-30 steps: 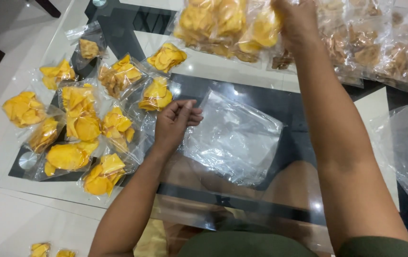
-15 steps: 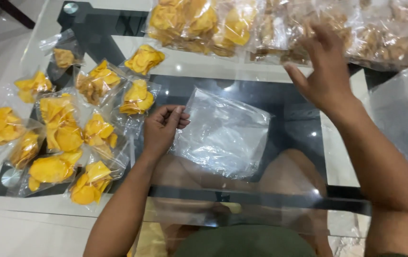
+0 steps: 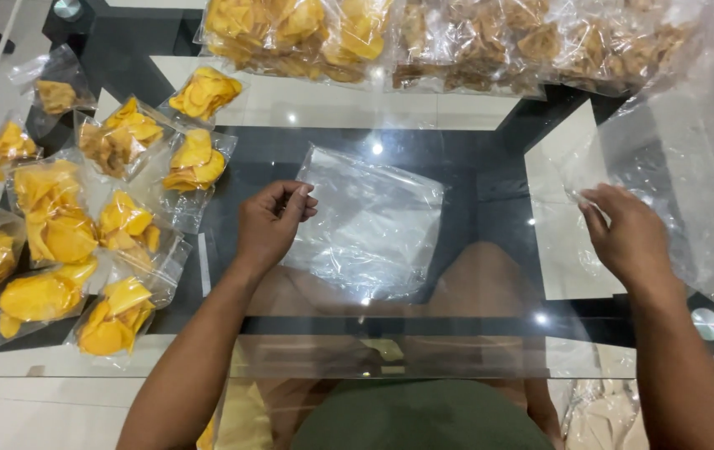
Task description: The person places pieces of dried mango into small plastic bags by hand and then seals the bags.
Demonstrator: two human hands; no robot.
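The left hand (image 3: pixel 269 225) rests on the glass table (image 3: pixel 474 158), fingers curled loosely together, their tips touching the left edge of a stack of empty clear bags (image 3: pixel 369 221) that spreads rightward from them. The right hand (image 3: pixel 628 237) pinches the edge of a large clear plastic sheet (image 3: pixel 690 158), which rises just beyond its fingertips. Left of the left hand lie small packets of yellow chips (image 3: pixel 53 225). Farthest off sit big bags of chips (image 3: pixel 424 37).
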